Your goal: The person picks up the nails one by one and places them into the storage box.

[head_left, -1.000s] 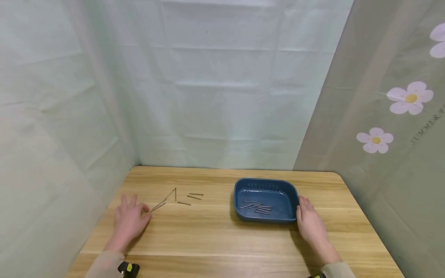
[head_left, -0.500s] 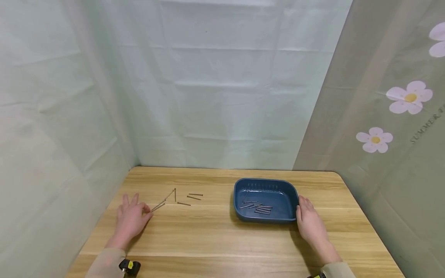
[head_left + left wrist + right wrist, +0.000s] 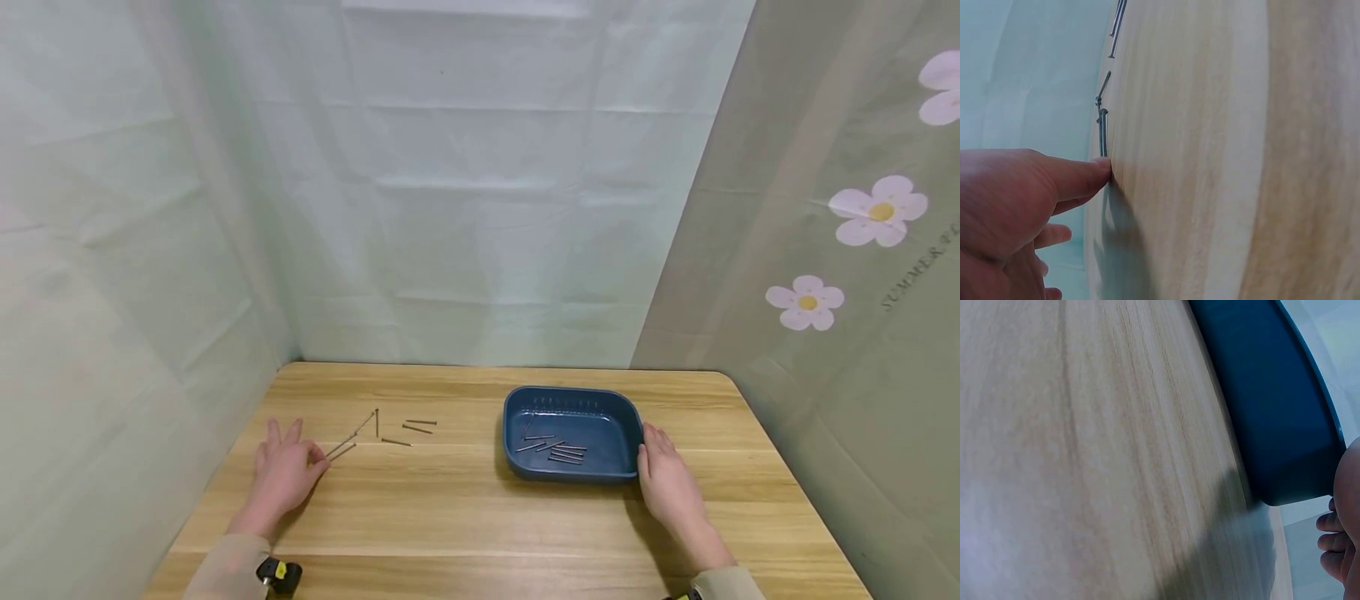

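At the left of the table, my left hand [image 3: 282,477] pinches the near end of a thin metal nail [image 3: 342,445] between thumb and forefinger, its other fingers raised. A second nail [image 3: 343,452] lies right alongside. In the left wrist view the thumb [image 3: 1082,177] meets the nails' ends [image 3: 1103,134] close over the wood, and the fingertip hides the very tips. My right hand [image 3: 669,483] rests with straight fingers along the outer right wall of a blue plastic tray [image 3: 572,477]. Several nails [image 3: 566,454] lie inside that tray.
More loose nails are scattered right of the left hand, one upright in the view [image 3: 377,422], others flat [image 3: 396,442] nearby. The wooden table [image 3: 465,517] ends at hanging cloth [image 3: 480,250] on the back and both sides.
Beside my left fingertips, the two nails have come slightly apart, one angled away from the other. My right hand and the tray stay in place.
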Demonstrator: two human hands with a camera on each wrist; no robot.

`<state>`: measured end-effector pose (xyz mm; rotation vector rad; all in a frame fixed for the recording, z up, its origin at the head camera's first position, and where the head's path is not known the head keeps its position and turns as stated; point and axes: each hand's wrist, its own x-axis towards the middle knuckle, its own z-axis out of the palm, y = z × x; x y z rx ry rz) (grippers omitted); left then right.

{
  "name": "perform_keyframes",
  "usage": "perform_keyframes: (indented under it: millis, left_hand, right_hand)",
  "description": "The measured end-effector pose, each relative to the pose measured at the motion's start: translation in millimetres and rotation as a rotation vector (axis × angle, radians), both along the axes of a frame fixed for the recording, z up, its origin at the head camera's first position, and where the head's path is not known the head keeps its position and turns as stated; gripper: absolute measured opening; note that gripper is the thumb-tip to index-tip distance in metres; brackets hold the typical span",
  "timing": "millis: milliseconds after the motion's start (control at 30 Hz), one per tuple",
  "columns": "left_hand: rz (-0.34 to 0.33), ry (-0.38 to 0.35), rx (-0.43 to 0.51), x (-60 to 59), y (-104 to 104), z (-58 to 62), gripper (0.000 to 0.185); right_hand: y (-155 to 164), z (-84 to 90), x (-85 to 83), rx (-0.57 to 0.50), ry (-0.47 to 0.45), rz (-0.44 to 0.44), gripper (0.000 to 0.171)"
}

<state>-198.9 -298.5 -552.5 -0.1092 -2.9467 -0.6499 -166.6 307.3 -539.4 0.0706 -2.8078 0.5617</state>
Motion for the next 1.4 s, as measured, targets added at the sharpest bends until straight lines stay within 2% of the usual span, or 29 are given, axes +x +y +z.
perform_keyframes:
  millis: [333,633,967,1400]
  left_hand:
    - [-0.019,0.01,-0.052,-3.3,3.8,0.4,0.019]
    - [-0.032,0.02,-0.046,1.0,4.5,1.3,0.018]
    - [-0.035,0.046,-0.032,0.4,2.0,-5.3,0.019]
    - [-0.041,0.075,-0.027,2.3,0.4,-8.0,0.02]
  right_hand:
    - [-1.0,2.1,0.4,-0.007,-0.007,-0.002,0.05]
    - [-1.0,-1.4,0.8,0.0,0.011,0.0,0.049]
    - [0.8,-2.0,-1.0,0.001,0.01,-0.001,0.05]
    - [0.9,-1.5,-0.8,0.011,-0.008,-0.004,0.05]
